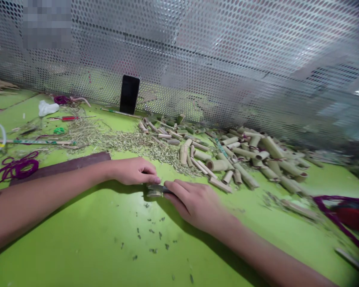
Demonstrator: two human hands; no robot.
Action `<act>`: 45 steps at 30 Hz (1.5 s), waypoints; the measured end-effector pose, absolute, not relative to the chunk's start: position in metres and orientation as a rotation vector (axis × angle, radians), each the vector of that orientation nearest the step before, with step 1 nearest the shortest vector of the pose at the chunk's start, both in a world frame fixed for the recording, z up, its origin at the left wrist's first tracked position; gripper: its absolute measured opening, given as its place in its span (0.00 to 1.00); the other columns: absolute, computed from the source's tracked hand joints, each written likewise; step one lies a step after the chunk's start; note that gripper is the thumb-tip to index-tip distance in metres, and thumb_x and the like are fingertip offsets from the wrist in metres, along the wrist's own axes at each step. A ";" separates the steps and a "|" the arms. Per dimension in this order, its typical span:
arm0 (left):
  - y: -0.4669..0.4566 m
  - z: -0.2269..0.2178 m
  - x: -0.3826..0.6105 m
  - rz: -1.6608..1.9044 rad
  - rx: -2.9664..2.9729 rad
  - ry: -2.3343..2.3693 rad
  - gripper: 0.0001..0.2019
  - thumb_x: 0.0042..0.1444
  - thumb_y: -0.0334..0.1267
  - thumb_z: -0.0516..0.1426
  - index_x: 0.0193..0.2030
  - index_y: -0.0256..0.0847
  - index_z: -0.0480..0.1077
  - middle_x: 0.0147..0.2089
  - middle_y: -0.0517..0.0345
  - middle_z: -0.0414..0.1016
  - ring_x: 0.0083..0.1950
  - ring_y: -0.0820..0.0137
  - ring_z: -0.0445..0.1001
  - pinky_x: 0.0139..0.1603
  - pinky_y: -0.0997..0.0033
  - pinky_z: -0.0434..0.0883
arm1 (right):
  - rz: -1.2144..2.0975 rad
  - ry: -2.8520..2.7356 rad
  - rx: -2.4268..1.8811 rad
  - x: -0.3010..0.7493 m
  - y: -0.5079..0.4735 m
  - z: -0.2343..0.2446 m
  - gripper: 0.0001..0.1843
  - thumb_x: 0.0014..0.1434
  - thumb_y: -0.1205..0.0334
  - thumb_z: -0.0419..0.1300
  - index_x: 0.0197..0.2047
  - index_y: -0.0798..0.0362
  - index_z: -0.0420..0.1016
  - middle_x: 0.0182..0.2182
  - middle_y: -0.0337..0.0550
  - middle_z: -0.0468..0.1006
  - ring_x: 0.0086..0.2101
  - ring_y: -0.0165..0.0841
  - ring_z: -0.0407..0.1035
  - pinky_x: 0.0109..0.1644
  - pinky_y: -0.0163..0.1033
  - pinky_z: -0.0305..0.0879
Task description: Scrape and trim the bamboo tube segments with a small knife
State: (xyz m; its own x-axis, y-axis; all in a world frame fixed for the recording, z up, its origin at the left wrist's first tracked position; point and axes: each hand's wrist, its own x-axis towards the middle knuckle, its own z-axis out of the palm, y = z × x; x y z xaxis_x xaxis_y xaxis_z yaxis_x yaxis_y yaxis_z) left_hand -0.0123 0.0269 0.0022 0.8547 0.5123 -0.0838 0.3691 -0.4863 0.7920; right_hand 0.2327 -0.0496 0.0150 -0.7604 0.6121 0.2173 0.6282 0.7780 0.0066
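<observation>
Workpiece: short bamboo section (154, 193), pale cut end showing, held just above the green tabletop (77, 247), between both hands, near the front edge of the scattered material;

Blade: dark metal blade (159, 188), lying across the top of the bamboo and touching it; its handle is hidden beneath the right palm; exact contact edge too small to tell;

Left hand: left hand (133, 171), fingers curled and clenched around the bamboo from the far left, forearm stretching in from the lower left;

Right hand: right hand (194, 207), fingers closed over the blade, grasping it, knuckles uppermost, forearm entering from the lower right;

Table surface: dark green flecks (151, 235) scattered in front of the hands; brown strip of sheet material (60, 167) near the left forearm;

Behind the hands: loose heap of cut bamboo tubes (242, 159), some split lengthwise, just beyond the right hand; fine pale-green bamboo shavings (143, 147) spread to the left of the heap, near the left hand;

Far left: magenta cord (19, 166) in loose coils; red-handled screwdriver (66, 118); crumpled white cloth (48, 108);

Far right: tangled magenta-and-red cord (341, 211);

Background: black smartphone (129, 94) standing upright against a perforated metal screen (197, 48), well beyond the hands.
</observation>
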 end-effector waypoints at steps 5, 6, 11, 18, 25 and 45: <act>0.027 0.004 -0.014 0.209 2.124 0.636 0.21 0.70 0.51 0.53 0.30 0.40 0.68 0.32 0.56 0.70 0.34 0.68 0.67 0.37 0.67 0.62 | -0.072 -2.781 -0.991 0.232 -0.049 0.016 0.21 0.80 0.56 0.45 0.44 0.54 0.76 0.28 0.40 0.79 0.23 0.29 0.68 0.26 0.36 0.52; 0.027 0.004 -0.014 0.202 2.117 0.630 0.21 0.70 0.51 0.53 0.30 0.40 0.68 0.32 0.56 0.70 0.34 0.68 0.67 0.37 0.67 0.62 | -0.041 -2.785 -0.996 0.232 -0.049 0.017 0.20 0.80 0.56 0.45 0.44 0.54 0.76 0.28 0.40 0.79 0.23 0.29 0.69 0.26 0.36 0.53; 0.028 0.005 -0.017 0.173 2.069 0.586 0.21 0.70 0.53 0.53 0.32 0.40 0.69 0.33 0.56 0.71 0.34 0.68 0.67 0.36 0.67 0.62 | 0.139 -2.802 -1.042 0.234 -0.049 0.020 0.18 0.79 0.57 0.47 0.44 0.54 0.75 0.29 0.40 0.80 0.23 0.29 0.70 0.26 0.35 0.55; 0.030 0.007 -0.021 0.186 2.095 0.555 0.21 0.71 0.53 0.54 0.32 0.40 0.69 0.36 0.55 0.72 0.36 0.67 0.68 0.38 0.67 0.63 | 0.185 -2.933 -0.914 0.242 -0.056 0.023 0.20 0.79 0.57 0.46 0.42 0.52 0.76 0.29 0.38 0.79 0.22 0.28 0.68 0.27 0.36 0.56; 0.030 0.009 -0.017 0.170 2.096 0.582 0.21 0.70 0.54 0.53 0.32 0.40 0.70 0.35 0.56 0.71 0.35 0.67 0.68 0.38 0.67 0.62 | -0.025 -2.781 -0.861 0.243 -0.051 0.015 0.19 0.79 0.59 0.45 0.46 0.55 0.76 0.28 0.41 0.80 0.23 0.29 0.69 0.27 0.36 0.58; 0.024 -0.003 -0.011 0.335 2.086 0.684 0.26 0.67 0.57 0.55 0.24 0.40 0.63 0.26 0.61 0.62 0.27 0.72 0.60 0.29 0.69 0.56 | 0.056 -2.766 -1.002 0.231 -0.051 0.017 0.18 0.79 0.57 0.47 0.46 0.54 0.75 0.30 0.41 0.81 0.25 0.29 0.72 0.27 0.35 0.58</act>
State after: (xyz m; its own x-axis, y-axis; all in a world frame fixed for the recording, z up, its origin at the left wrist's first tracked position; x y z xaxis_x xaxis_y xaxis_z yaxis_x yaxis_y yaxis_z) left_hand -0.0114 0.0237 -0.0031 0.8113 0.5844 -0.0176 0.3440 -0.4527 0.8226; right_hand 0.2309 -0.0512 0.0172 -0.7504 0.6379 0.1733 0.6303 0.7694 -0.1031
